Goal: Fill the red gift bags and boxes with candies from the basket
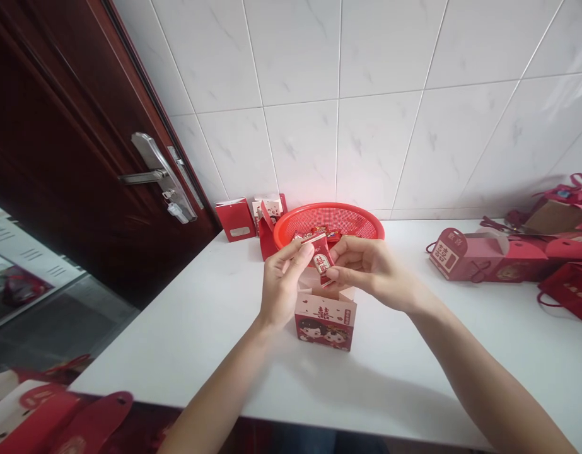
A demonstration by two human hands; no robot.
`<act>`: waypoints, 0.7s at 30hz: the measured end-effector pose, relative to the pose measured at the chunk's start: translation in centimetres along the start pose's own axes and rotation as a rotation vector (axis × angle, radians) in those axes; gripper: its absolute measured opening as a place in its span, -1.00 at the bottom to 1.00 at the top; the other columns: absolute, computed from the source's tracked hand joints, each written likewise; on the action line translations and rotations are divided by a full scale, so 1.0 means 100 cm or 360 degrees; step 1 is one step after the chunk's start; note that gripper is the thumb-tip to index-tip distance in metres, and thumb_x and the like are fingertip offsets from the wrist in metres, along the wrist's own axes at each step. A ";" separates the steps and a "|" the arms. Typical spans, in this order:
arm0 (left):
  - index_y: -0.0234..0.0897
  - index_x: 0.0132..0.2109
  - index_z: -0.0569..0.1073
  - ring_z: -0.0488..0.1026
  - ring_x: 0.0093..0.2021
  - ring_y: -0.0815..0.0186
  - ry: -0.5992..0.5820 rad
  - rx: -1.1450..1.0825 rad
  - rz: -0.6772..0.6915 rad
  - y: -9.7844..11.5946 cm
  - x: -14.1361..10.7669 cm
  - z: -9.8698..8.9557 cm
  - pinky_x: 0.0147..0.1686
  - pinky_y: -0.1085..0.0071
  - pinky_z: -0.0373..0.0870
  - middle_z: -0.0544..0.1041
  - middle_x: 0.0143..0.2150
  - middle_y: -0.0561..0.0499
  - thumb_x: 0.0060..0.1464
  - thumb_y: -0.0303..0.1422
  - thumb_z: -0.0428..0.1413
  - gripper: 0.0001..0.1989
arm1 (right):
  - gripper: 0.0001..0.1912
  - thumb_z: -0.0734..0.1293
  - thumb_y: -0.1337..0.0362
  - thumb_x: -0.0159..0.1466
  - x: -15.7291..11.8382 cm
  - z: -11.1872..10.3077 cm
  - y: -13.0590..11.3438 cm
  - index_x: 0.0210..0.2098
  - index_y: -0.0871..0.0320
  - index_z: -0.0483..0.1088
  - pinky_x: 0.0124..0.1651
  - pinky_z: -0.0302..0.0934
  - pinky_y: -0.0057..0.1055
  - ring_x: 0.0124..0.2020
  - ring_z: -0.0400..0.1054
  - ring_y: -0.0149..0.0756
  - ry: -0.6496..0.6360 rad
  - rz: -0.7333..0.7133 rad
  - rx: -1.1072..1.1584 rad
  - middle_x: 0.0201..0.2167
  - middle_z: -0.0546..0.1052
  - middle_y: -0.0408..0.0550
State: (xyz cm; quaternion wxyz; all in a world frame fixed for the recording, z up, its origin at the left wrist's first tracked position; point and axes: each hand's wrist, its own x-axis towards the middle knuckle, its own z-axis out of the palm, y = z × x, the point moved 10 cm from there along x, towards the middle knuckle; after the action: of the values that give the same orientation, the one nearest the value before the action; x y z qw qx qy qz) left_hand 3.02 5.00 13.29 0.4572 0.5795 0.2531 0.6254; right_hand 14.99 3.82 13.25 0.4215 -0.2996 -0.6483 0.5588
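Between our two hands, a red wrapped packet (pixel 323 260) is gripped from both sides: our left hand (pixel 279 290) pinches its upper left end between thumb and finger, and our right hand (pixel 378 271) closes its thumb and fingers on the lower right edge. Its long axis runs steeply, upper end tipped leftward, lower end pointing down toward the open top of the printed carton (pixel 325 323). That carton stands upright on the white table (pixel 200 328), below our grip and between our forearms, neither hand clearly nearer to it; its flaps are raised, and we cannot tell whether anything lies inside. Just beyond our hands sits a red perforated basket (pixel 291 224) holding more wrapped pieces (pixel 334 236). Left of it, near the wall, we see a red box (pixel 234 221); well apart on our right, a pink gift box (pixel 470 252).
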 end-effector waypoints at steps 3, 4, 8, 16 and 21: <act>-0.26 -0.28 0.65 0.49 -0.28 0.26 -0.0104 0.0050 -0.0040 -0.002 0.003 0.002 -0.20 0.34 0.45 0.59 -0.34 0.00 0.16 -0.17 0.31 -0.77 | -0.60 0.56 0.04 0.18 -0.001 -0.002 -0.005 -0.30 0.23 0.45 -0.29 0.47 -0.38 -0.37 0.53 -0.31 0.0000 -0.0030 -0.0110 -0.45 0.59 -0.07; -0.27 -0.24 0.68 0.53 -0.24 0.22 -0.0120 0.0079 -0.0049 -0.002 0.003 0.002 -0.17 0.31 0.47 0.63 -0.30 -0.03 0.14 -0.19 0.33 -0.78 | -0.62 0.55 0.05 0.19 -0.001 -0.003 -0.007 -0.30 0.24 0.46 -0.32 0.44 -0.40 -0.39 0.52 -0.32 0.0009 -0.0042 -0.0167 -0.45 0.59 -0.06; -0.26 -0.25 0.70 0.58 -0.20 0.19 -0.0138 0.0113 -0.0016 -0.001 0.004 0.003 -0.13 0.30 0.52 0.68 -0.23 -0.06 0.14 -0.22 0.33 -0.81 | -0.67 0.54 0.10 0.21 -0.002 -0.004 -0.010 -0.32 0.24 0.46 -0.36 0.37 -0.42 -0.39 0.53 -0.31 -0.0023 -0.0052 -0.0246 -0.44 0.59 -0.05; -0.26 -0.32 0.65 0.57 -0.20 0.15 -0.0129 -0.0136 -0.0103 -0.015 0.002 0.003 -0.11 0.24 0.52 0.62 -0.33 -0.03 0.13 -0.17 0.33 -0.77 | -0.65 0.55 0.07 0.21 0.000 -0.005 -0.003 -0.32 0.22 0.45 -0.31 0.43 -0.42 -0.37 0.52 -0.33 -0.0084 0.0002 -0.0039 -0.41 0.57 -0.08; -0.27 -0.24 0.63 0.53 -0.27 0.19 -0.0358 -0.0256 -0.0074 -0.016 -0.003 0.011 -0.17 0.24 0.50 0.59 -0.31 -0.05 0.16 -0.11 0.28 -0.72 | -0.66 0.54 0.07 0.23 0.000 -0.004 0.002 -0.28 0.23 0.47 -0.29 0.45 -0.41 -0.37 0.52 -0.35 -0.0230 0.0093 0.0057 -0.38 0.59 -0.06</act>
State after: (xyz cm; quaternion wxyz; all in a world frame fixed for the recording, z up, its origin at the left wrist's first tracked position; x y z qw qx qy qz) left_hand 4.47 5.22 12.02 0.5422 0.6013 0.1627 0.5639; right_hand 15.31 4.06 13.04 0.3624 -0.2697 -0.6578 0.6027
